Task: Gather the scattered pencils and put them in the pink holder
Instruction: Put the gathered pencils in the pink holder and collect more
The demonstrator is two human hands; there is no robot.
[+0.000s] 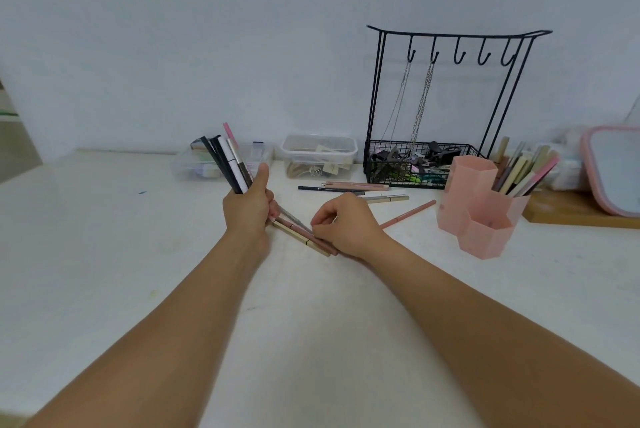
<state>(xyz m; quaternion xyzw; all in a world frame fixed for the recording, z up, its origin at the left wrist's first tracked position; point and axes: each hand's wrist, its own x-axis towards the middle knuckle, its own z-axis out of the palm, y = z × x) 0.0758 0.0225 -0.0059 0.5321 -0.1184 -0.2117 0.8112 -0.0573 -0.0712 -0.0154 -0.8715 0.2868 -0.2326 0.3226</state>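
My left hand (247, 209) grips an upright bundle of several pencils (228, 161), black, white and pink, above the white table. My right hand (346, 223) has its fingers curled onto a few pencils lying on the table (298, 232), gold, brown and grey ones, whose far ends reach my left hand. More loose pencils (346, 187) lie behind, and a pink one (408, 214) lies to the right of my right hand. The pink holder (479, 213) with hexagonal cells stands at the right, with several pencils (523, 171) in its back cell.
A black wire rack (446, 109) with hooks, chains and a basket of clutter stands behind the holder. Two clear plastic boxes (320, 157) sit against the wall. A pink-rimmed mirror (613, 168) on a wooden board (575, 216) stands at the far right.
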